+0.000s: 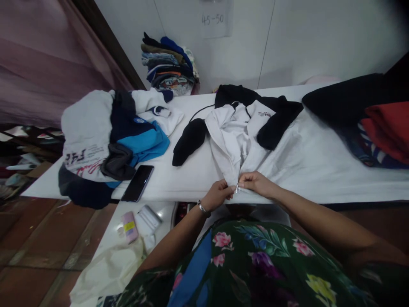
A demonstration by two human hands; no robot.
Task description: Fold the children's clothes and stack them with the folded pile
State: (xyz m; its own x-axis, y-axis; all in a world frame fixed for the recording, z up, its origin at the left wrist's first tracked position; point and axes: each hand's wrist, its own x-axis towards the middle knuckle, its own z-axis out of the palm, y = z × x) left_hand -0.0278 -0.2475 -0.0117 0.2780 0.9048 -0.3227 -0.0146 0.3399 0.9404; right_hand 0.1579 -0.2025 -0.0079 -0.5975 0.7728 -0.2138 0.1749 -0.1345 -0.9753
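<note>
Tabletop [322,175] free right of garment [227,138]; phone [138,183], clothes heap [87,132] block left.

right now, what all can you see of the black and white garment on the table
The black and white garment looks like soft fabric: creased white body, black sleeves either side, black cloth at the far end, perhaps a hood, and small lettering, too blurred to read, toward the upper right. It lies rumpled on the white table. The left hand and right hand pinch its near end, where a small metal piece shows between them.
</note>
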